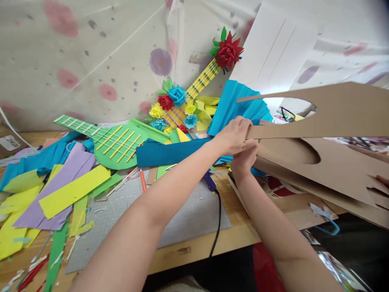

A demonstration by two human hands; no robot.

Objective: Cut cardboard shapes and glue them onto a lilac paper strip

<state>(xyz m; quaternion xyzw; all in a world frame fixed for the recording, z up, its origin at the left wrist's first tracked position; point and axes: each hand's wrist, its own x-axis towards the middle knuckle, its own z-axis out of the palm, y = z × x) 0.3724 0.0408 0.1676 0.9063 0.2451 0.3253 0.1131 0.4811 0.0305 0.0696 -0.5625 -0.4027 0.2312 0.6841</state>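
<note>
Both my hands meet at the left end of a large brown cardboard cutout [343,113] shaped like a guitar body, which juts off to the right above the table. My left hand [234,136] is closed over the top of that end. My right hand [243,158] pinches the same end from below. Under it lies a second, similar cardboard piece [328,166]. Just behind my hands are a folded blue paper fan [234,105] and a teal paper roll [170,152].
A green paper guitar [115,146] and a yellow flower-covered paper guitar [194,91] lie at the back. Coloured paper strips [67,186] litter the left. A grey cutting mat [185,215] sits in front, with a glue gun [209,182] and its black cord. Another person's fingertips [383,180] show at the right edge.
</note>
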